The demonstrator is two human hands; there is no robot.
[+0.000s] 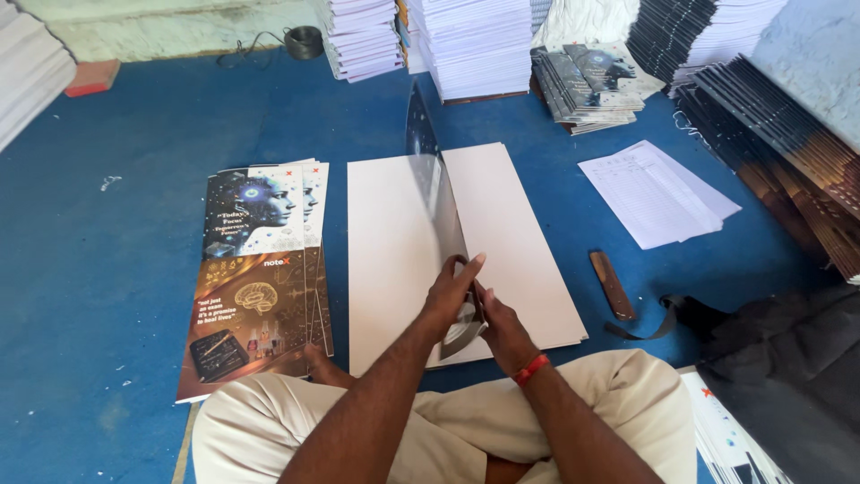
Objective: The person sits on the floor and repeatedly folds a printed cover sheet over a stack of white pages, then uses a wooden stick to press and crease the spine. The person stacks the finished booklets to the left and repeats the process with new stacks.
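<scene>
From the head view, the left hand (pixel 451 300) and right hand (pixel 499 327) each keep a narrow grip on the glossy cover sheet (pixel 439 193), standing upright over white sheets (pixel 520 242). Left of the grip lie printed covers (pixel 255 278).

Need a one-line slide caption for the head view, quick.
Seated cross-legged on blue floor, left hand and right hand fold a white cover sheet beside a printed cover stack.

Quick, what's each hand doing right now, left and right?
Left hand: closed on the raised glossy cover sheet.
Right hand: pressed against the same sheet's lower edge; grip cannot be told.
</scene>
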